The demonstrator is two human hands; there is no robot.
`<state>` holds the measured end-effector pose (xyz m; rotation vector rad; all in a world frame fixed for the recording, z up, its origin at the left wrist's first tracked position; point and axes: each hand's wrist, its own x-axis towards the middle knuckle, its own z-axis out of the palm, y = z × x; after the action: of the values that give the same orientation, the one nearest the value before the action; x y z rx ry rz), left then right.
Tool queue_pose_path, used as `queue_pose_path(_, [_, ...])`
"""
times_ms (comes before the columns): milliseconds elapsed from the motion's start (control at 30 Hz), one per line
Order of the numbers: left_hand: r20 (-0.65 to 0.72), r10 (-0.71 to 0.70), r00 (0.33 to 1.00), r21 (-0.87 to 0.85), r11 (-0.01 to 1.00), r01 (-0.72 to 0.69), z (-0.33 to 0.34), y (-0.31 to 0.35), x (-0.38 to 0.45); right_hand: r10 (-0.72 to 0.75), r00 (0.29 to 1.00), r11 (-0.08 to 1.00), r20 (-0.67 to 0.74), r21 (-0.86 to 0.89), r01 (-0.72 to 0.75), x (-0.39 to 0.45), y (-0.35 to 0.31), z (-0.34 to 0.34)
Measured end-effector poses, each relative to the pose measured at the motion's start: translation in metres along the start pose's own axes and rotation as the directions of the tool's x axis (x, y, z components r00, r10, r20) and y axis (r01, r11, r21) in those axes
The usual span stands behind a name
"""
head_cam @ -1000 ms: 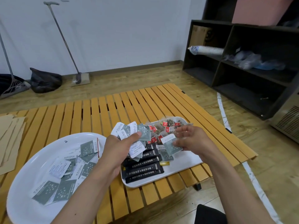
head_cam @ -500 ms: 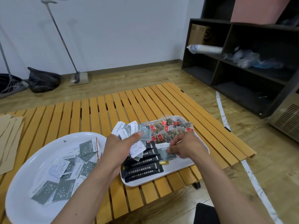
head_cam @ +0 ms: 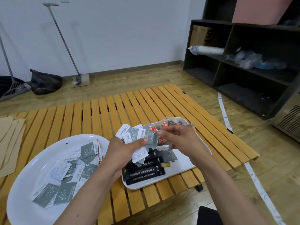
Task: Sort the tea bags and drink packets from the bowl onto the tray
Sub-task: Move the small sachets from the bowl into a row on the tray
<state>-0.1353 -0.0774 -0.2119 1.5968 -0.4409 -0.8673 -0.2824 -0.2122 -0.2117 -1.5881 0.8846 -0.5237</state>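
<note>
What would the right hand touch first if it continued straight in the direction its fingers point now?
Probably the fan of grey packets held in the left hand; the right hand points left toward them, though depth is unclear.

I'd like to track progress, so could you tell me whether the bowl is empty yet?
Not empty: grey and white packets lie in the white bowl.

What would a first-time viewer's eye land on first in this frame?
Most likely the fan of grey-and-white square sachets gripped in the left hand at centre frame, with the right hand reaching in beside it. Under the hands sits a white rectangular tray holding long black stick packets and red-tagged tea bags. At lower left, a big white oval bowl holds more loose sachets on the orange slatted wooden table.
</note>
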Motion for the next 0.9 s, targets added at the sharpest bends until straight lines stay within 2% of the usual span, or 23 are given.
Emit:
queue_pose_path(167, [0.067,0.005,0.998,-0.002,1.000,-0.004,-0.002,0.001,-0.002,0.004,0.995,1.000,0.104,-0.012,-0.003,-0.001,-0.002,0.002])
queue_pose_path(233, [0.065,0.010,0.998,-0.019,1.000,-0.009,-0.003,0.001,-0.001,0.071,0.981,0.996,0.182,0.037,-0.079,-0.003,-0.004,-0.005])
queue_pose_path(333, [0.082,-0.012,0.997,-0.071,0.997,0.017,-0.003,0.003,0.001,0.184,0.924,0.945,0.334,0.199,-0.260,-0.001,-0.004,-0.013])
queue_pose_path(400, [0.110,-0.025,0.994,-0.090,0.995,0.035,-0.002,0.005,0.000,0.220,0.904,0.910,0.367,0.257,-0.326,0.002,-0.003,-0.016])
queue_pose_path(700, [0.135,-0.006,0.991,-0.020,1.000,0.009,0.000,0.003,-0.003,0.210,0.943,0.958,0.259,0.140,-0.251,0.001,0.001,-0.014])
queue_pose_path(900, [-0.005,-0.001,1.000,-0.035,0.999,0.001,-0.009,-0.001,0.010,0.317,0.947,0.940,0.048,0.115,-0.320,0.008,0.016,-0.048])
